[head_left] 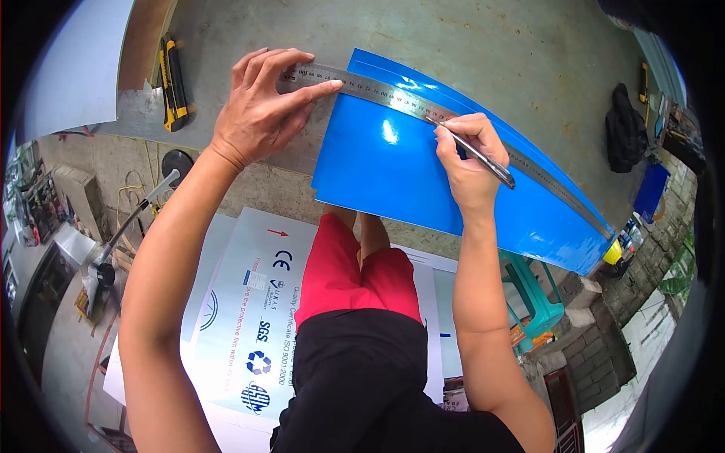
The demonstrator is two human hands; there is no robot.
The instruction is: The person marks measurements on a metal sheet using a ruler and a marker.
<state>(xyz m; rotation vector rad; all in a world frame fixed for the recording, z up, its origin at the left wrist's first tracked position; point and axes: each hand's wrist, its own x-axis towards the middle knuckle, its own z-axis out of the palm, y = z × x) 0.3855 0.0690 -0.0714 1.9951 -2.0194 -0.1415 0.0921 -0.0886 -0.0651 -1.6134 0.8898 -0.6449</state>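
Observation:
A glossy blue sheet lies on the grey tabletop, its near edge reaching the table's front. Across it runs a long steel ruler, slanting down to the right, with printed numbers along its face. My left hand holds the ruler's left end, fingers bent over it and one fingertip pressing on the metal. Between the fingers of my right hand is a dark pen, its tip right at the ruler's lower edge over the sheet.
Two yellow-and-black utility knives lie at the left of the grey table. A dark cloth-like item lies at the right. Below are printed white panels and a teal stool. A yellow object is by the ruler's far end.

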